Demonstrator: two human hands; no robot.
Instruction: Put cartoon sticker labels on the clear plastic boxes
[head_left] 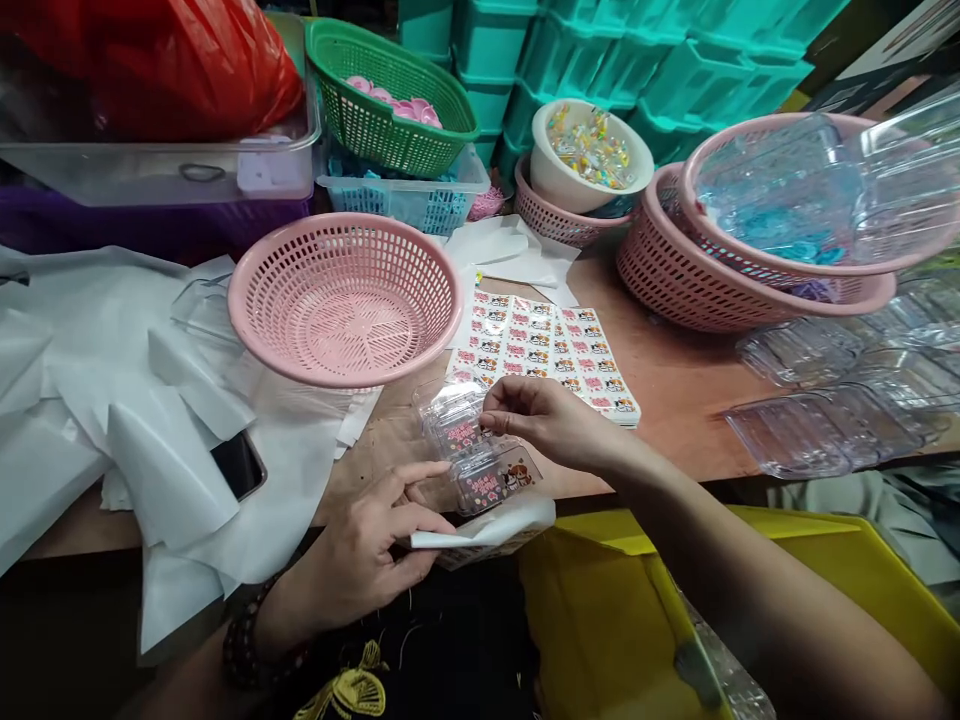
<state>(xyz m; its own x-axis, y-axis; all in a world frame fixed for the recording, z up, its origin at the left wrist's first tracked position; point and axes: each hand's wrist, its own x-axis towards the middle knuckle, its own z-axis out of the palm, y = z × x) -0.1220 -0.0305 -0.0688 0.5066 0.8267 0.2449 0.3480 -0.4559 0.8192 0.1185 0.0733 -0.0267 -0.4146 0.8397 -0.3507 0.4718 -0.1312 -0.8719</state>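
Note:
My right hand (544, 422) pinches the edge of a printed sticker (463, 435) with pink lettering, lying over a clear plastic box (435, 405) on the table. Just in front of it, another clear box (459, 500) bears a sticker (499, 484) with pink lettering and a cartoon cat. Between thumb and fingers of my left hand (367, 540) is a curled sticker sheet (495, 528), its white back partly showing, close to the table edge. The left index finger reaches toward the nearer box. Behind my right hand lies a stack of sticker sheets (540, 345).
A pink basket (345, 375) stands behind my left hand. Peeled white backing paper (172, 480) covers the left side, partly over a phone (244, 465). Clear boxes (832, 425) and pink baskets (667, 290) are at right. A yellow bin (615, 610) sits below the edge.

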